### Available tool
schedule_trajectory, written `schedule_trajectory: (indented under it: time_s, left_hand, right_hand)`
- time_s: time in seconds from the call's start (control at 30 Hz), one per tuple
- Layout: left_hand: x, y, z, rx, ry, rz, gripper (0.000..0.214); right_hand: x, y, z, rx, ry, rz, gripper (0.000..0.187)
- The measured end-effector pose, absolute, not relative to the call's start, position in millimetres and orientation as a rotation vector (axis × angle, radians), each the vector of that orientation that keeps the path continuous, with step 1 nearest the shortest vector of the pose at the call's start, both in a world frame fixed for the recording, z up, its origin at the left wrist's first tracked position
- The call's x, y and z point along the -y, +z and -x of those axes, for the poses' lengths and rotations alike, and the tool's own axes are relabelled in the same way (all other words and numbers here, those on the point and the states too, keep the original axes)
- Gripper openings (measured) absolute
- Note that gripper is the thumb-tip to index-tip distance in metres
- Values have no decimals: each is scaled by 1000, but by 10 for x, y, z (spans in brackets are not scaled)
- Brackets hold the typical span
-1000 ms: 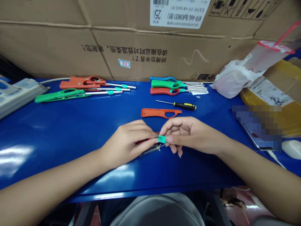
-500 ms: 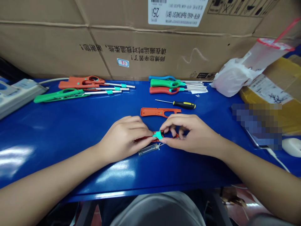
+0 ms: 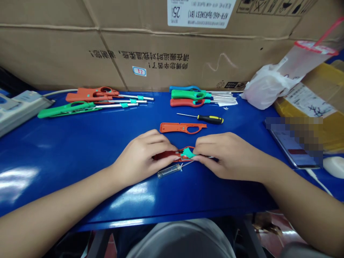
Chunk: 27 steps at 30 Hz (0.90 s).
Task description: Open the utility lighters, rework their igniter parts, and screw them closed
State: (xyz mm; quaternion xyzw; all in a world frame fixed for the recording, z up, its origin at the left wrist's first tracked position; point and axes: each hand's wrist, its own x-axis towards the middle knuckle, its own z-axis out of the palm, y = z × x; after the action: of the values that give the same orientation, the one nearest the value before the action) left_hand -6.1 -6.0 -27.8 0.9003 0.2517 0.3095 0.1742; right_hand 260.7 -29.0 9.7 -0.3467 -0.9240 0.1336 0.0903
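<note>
Blue-painted workbench [image 3: 67, 150] carries the work at its front centre. An orange-red lighter housing [image 3: 166, 155] sits between both hands, long axis running left to right, with a teal clip [image 3: 187, 153] seated near its middle. Whether the housing touches the bench cannot be determined.

Grip state: both hands are closed on the part. The left hand [image 3: 141, 159] grasps the housing's left portion, fingers curled over the top. The right hand [image 3: 231, 156] pinches its right portion between thumb and fingers, just beside the teal clip.

A clear tube [image 3: 168, 171] lies on the bench immediately below the housing, with a thin wire [image 3: 187, 164] running from it up toward the housing.

Just beyond the hands lies a second orange housing half [image 3: 183, 128]. Past it is a screwdriver [image 3: 211, 119] with a black-and-yellow handle, shaft pointing left. Along the back edge are two groups of long-nozzle lighters: orange and green at left [image 3: 94, 98]; blue, green and red at right [image 3: 189, 96].

A power strip [image 3: 20, 111] sits at far left. A white plastic bag [image 3: 268, 89], a pixelated phone [image 3: 292, 143] and a white mouse [image 3: 333, 167] sit at right. A cardboard carton [image 3: 161, 53] stands behind the bench.
</note>
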Motion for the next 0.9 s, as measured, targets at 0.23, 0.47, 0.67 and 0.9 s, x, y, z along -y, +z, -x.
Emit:
schedule_trajectory:
  time_s: [0.23,0.47,0.67,0.9]
  left_hand:
    - [9,-354,74,-752,802,-2543,17]
    - [8,-361,79,-672,800,-2515,13]
    - [0,-360,85,-644,795,-2526,13]
    - [4,-377,85,-633,791,-2508,13]
  right_hand:
    - [249,217,-2727,2867,330,1163,23]
    - [267,206,-2702,2849,443,1190,21]
    - [240,159,-2676,2857,498,1153,23]
    - [205,122,-2668,2861,498,1112,24]
